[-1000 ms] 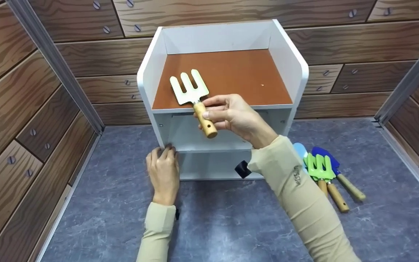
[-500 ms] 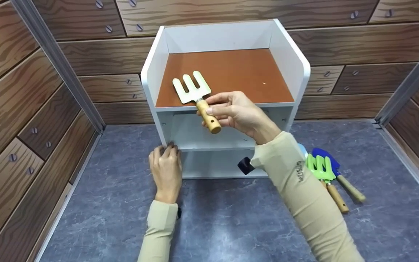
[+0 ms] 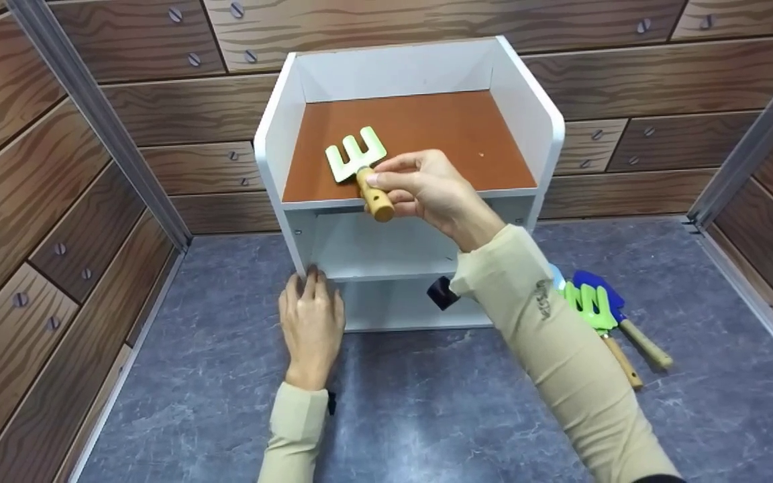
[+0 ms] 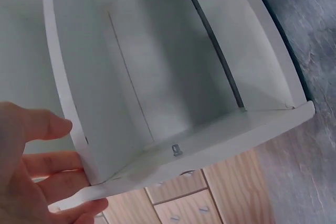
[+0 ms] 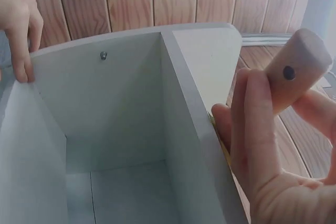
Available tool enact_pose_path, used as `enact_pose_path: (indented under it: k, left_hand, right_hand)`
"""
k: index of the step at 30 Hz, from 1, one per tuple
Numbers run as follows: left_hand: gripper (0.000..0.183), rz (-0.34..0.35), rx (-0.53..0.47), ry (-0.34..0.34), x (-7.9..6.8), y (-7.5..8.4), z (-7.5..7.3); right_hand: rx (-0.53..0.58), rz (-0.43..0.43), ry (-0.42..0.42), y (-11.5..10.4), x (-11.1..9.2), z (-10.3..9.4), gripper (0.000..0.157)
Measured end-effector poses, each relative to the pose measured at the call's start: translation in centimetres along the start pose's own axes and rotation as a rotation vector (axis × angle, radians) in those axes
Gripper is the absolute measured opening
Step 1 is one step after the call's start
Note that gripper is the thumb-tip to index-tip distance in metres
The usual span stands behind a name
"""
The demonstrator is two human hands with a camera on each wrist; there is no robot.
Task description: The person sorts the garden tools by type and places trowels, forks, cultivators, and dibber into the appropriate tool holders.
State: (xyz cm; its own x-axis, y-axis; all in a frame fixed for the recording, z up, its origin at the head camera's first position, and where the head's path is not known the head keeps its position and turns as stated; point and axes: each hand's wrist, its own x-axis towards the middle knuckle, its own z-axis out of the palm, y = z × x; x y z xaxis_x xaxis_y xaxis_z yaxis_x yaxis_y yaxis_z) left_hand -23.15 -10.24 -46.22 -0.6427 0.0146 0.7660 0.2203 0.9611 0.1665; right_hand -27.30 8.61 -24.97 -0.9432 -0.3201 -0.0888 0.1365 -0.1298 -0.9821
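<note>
My right hand (image 3: 437,191) pinches the wooden handle (image 3: 374,194) of a garden hand fork, its pale green tines (image 3: 356,154) pointing up and away over the cabinet's brown top. In the right wrist view, the handle's end (image 5: 310,51) shows between thumb and fingers. My left hand (image 3: 313,322) rests at the front edge of the white cabinet (image 3: 292,241), low on its left side. From the left wrist view, the fingers (image 4: 63,184) lie straight against the corner where a shelf (image 4: 68,98) meets the side panel, one of them outside the panel.
Right of the cabinet, on the dark marbled floor (image 3: 400,402), lie a green hand fork (image 3: 591,308), a blue trowel (image 3: 601,288) and a partly hidden light blue tool (image 3: 556,274). Wood-patterned walls (image 3: 628,74) enclose the space. A small pale speck (image 3: 481,155) sits on the brown top (image 3: 427,127).
The fork has risen slightly in the head view and tipped, its handle end turning more toward the camera. My left hand has shifted a little right, its fingers more spread.
</note>
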Motion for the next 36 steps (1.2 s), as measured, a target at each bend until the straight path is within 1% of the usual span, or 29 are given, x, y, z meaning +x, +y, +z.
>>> enact_pose_path:
  k: [3, 5, 8, 11, 15, 18, 20, 23, 27, 30, 32, 36]
  left_hand:
    - [0.043, 0.0, -0.002, -0.016, 0.0, 0.1, -0.1]
    - [0.045, -0.004, -0.003, -0.023, -0.1, 0.0, -0.2]
    - [0.046, -0.01, -0.01, -0.028, -0.1, 0.0, -0.2]
    - [0.046, -0.007, -0.024, -0.03, -0.1, -0.1, -0.2]
    - [0.046, 0.004, -0.038, -0.033, -0.1, -0.1, -0.3]
    - [0.046, 0.005, -0.039, -0.032, -0.2, -0.2, -0.3]
    - [0.046, 0.003, -0.039, -0.034, -0.2, -0.2, -0.3]
    - [0.045, -0.002, -0.042, -0.038, -0.3, -0.3, -0.3]
    - [0.045, -0.005, -0.052, -0.043, -0.4, -0.3, -0.2]
    - [0.045, -0.006, -0.059, -0.042, -0.5, -0.3, -0.2]
    - [0.044, -0.005, -0.063, -0.038, -0.5, -0.3, -0.2]
    - [0.045, 0.001, -0.073, -0.029, -0.5, -0.3, -0.1]
  right_hand:
    - [-0.01, 0.015, -0.002, -0.4, 0.5, 0.6, 0.036]
    - [-0.014, 0.021, -0.018, -0.7, 0.8, 1.2, 0.036]
    - [0.021, 0.03, -0.048, -0.9, 1.2, 2.1, 0.039]
    - [0.067, 0.03, -0.078, -1.0, 1.4, 2.8, 0.045]
    - [0.109, 0.033, -0.12, -0.9, 1.7, 3.2, 0.06]
    - [0.115, 0.034, -0.14, -0.9, 1.9, 3.4, 0.064]
    - [0.108, 0.029, -0.141, -0.8, 2.1, 3.7, 0.063]
    - [0.077, 0.012, -0.112, -0.5, 2.4, 4.1, 0.06]
    - [0.011, -0.038, -0.017, 0.0, 2.8, 4.6, 0.056]
    - [-0.034, -0.073, 0.065, 0.4, 3.0, 4.8, 0.048]
    - [-0.044, -0.088, 0.108, 0.5, 3.1, 4.9, 0.041]
    - [-0.039, -0.108, 0.162, 0.7, 3.2, 5.0, 0.028]
